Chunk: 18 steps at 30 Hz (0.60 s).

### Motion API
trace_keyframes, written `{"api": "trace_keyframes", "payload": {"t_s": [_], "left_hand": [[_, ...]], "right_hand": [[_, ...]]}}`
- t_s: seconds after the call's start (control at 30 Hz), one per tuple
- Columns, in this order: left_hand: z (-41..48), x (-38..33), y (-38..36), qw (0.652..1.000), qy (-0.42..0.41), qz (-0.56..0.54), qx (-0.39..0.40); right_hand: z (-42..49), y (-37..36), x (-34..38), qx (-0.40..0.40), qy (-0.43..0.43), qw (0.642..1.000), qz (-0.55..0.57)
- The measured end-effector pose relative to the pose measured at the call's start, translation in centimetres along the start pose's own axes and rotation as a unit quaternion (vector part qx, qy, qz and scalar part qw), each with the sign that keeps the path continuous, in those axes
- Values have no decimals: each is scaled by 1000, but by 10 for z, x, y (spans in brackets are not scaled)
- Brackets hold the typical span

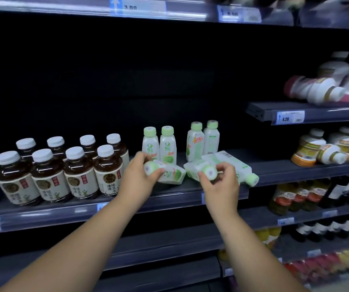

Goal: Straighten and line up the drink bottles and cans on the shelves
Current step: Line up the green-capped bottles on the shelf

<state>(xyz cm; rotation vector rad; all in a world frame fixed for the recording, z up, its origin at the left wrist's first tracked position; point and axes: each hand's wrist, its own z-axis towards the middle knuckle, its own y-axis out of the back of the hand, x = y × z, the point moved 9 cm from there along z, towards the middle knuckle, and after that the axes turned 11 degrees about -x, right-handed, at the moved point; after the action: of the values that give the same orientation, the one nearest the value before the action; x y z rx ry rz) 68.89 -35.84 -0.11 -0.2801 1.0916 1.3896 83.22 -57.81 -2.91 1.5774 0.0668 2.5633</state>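
**Both hands on toppled green-capped bottles at the middle shelf**

The middle shelf (274, 173) runs across the view, with a dark back wall behind it. On its left part stand eight brown tea bottles (76, 175) with white caps, upright in two rows of four. Just right of them and further back, four upright green-capped bottles (167, 144) stand in two pairs with a gap between the pairs.

In front of these, three bottles of the same kind lie on their sides near the shelf's front edge. The left toppled bottle (172, 175) has its cap turned toward the camera. The left hand (139, 175) grips it at the cap end, thumb and fingers curled round the neck.

The middle toppled bottle (192, 170) lies just right of it, cap also toward the camera. The right hand (220, 182) pinches that cap between thumb and fingers. The third toppled bottle (230, 163) lies just behind the right hand, its cap pointing right and forward. Whether the fingers touch it cannot be told.

On the shorter shelves at right, blurred, some tipped white bottles (316, 91) lie among standing ones.
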Motion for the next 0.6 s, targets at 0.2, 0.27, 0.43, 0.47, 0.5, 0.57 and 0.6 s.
{"api": "trace_keyframes", "payload": {"t_s": [0.2,0.27,0.43,0.47,0.5,0.57,0.6], "left_hand": [[36,-35,-3,1000,-27,12,2],[47,-43,-10,998,-45,29,13],[66,-38,-21,994,-39,83,65],[68,-37,-20,994,-30,80,75],[69,-37,-18,993,-22,79,83],[73,-39,-14,990,-19,86,112],[74,-41,-13,987,-24,93,130]], "right_hand": [[55,-33,49,152,71,986,-18],[66,-54,57,222,87,971,-22],[74,-105,56,354,94,930,-33],[75,-111,55,362,98,926,-30],[76,-116,55,370,100,923,-26],[75,-125,53,388,84,918,-4],[73,-130,53,397,72,915,6]]}}
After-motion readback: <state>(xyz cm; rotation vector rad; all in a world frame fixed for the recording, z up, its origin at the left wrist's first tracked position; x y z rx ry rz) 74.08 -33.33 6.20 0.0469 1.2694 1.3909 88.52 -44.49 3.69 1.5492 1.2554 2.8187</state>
